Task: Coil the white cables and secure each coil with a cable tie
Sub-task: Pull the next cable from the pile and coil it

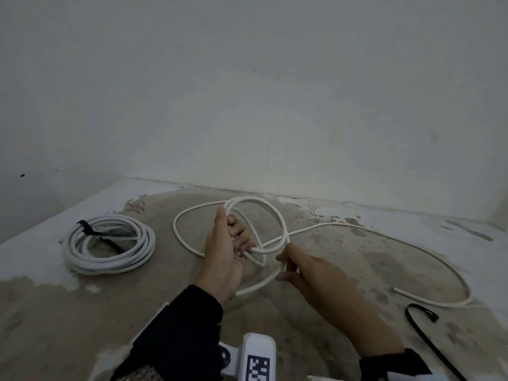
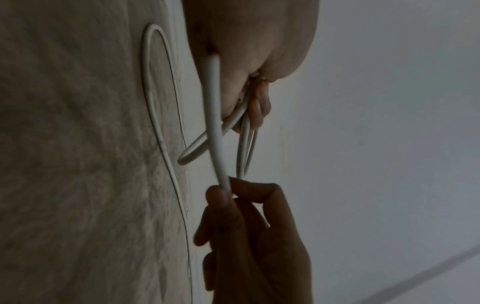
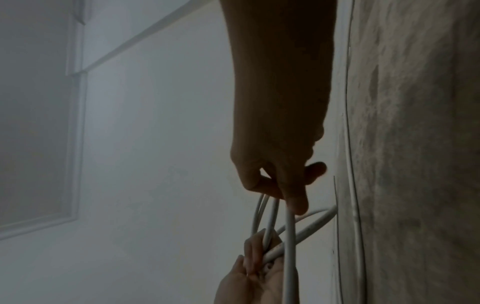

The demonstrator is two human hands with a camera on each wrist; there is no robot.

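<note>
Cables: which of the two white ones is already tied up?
The coiled cable on the left, bound by a black tie. The other cable lies loose, held by the left hand and right hand.

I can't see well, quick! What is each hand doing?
Left hand: holding loops of the white cable.
Right hand: pinching the same cable.
</note>
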